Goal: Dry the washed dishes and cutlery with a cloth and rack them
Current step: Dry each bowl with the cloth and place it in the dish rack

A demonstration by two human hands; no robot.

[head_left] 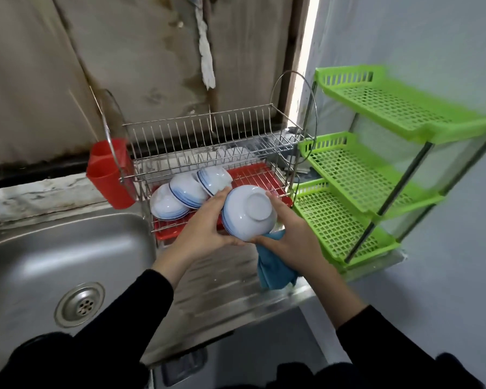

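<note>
White blue-rimmed bowl (249,213) tilted base-up before the wire rack (264,175), blue cloth (275,265) beneath it.

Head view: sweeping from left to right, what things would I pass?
Round steel sink drain → red plastic cutlery holder → three racked white bowls with blue rims → held upturned white bowl with blue rim → green three-tier plastic shelf

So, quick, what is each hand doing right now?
Left hand: grips the upturned bowl by its left side.
Right hand: grips the bowl's right side, blue cloth held beneath it.
</note>
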